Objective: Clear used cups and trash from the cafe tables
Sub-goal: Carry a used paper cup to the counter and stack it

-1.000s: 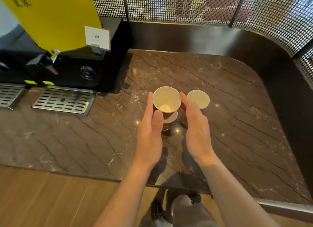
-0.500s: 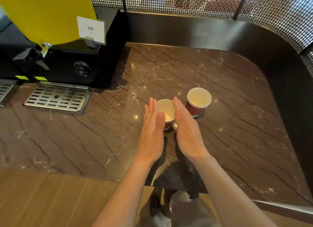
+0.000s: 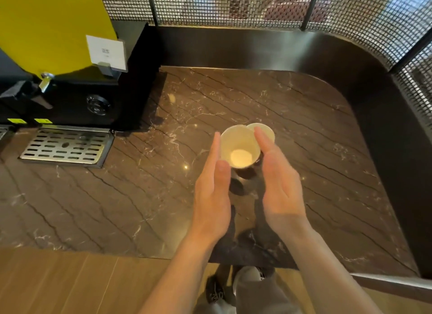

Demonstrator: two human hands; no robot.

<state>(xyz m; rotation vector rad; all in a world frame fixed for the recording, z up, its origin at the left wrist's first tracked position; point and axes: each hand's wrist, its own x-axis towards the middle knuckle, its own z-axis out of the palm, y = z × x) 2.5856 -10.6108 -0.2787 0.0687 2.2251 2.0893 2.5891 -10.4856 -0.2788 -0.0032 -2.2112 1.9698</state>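
Between flat palms: left hand (image 3: 211, 196) and right hand (image 3: 280, 187), fingers straight, press the paper cup (image 3: 238, 147) from both sides, apparently clear of the top. Second cup (image 3: 265, 130) sits just behind the right fingertips. Judgement: clearing barely begun; both cups remain here. Surface: dark marble table (image 3: 327, 150); dispenser (image 3: 70, 91) and drip tray (image 3: 65, 146) at left, mesh screen (image 3: 233, 4) behind.

The countertop (image 3: 304, 126) is patterned in dark brown marble, crossed by black lines and fine white veins. The nearer cup (image 3: 239, 147) and the farther cup (image 3: 265, 130) are coloured cream inside. A yellow panel (image 3: 46, 25) is set above a black machine (image 3: 81, 98). The drip tray (image 3: 65, 146) is finished in silver with rows of dark slots.
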